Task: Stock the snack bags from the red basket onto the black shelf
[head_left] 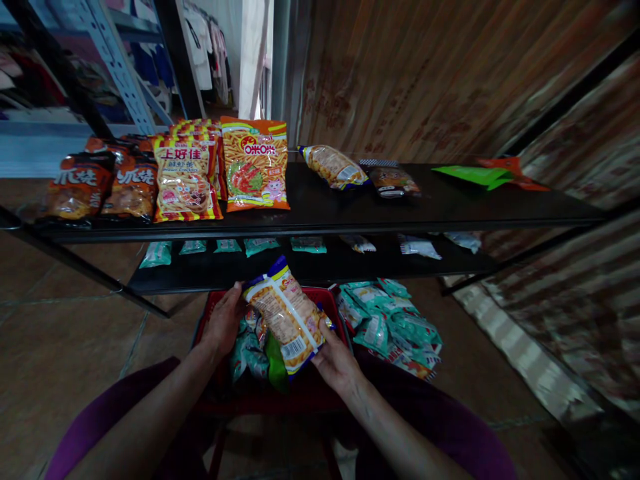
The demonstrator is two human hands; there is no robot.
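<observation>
Between my two hands is a yellow and blue snack bag [287,317], tilted, its printed back with a barcode facing up. My left hand [225,320] closes on the bag's upper left corner. At its lower right edge, my right hand [335,357] grips it with the thumb on top. Below the bag stands a red basket [250,403] holding several teal snack packets [249,353] and a green packet [277,363]. The held bag hides part of the basket's contents.
The black shelf [330,213] ahead bears orange-black bags [75,187], a red-yellow bag [185,177], an orange bag [256,163], a lying yellow-blue bag [334,167] and a green packet [473,175]. The lower shelf [240,270] carries small packets. Teal bags [390,317] are piled right of the basket.
</observation>
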